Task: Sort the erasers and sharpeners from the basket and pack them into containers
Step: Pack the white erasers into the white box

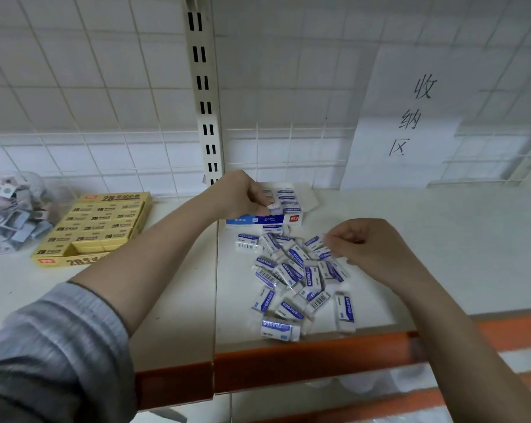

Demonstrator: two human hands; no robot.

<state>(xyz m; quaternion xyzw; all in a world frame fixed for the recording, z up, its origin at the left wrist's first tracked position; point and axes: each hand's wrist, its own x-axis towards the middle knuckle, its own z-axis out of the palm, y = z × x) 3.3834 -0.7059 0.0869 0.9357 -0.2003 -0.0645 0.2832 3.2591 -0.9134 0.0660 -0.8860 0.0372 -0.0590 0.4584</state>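
Observation:
Several white erasers with blue sleeves lie in a loose pile on the white shelf. Behind the pile stands a white and blue eraser box with a row of erasers standing in it. My left hand is at the box's left part and grips an eraser between curled fingers. My right hand hovers at the right edge of the pile, fingers curled; its fingertips pinch at an eraser there.
A yellow box packed with yellow 2B erasers sits to the left. A clear jar of sharpeners stands at far left. The shelf has an orange front edge, a wire grid back and a paper sign.

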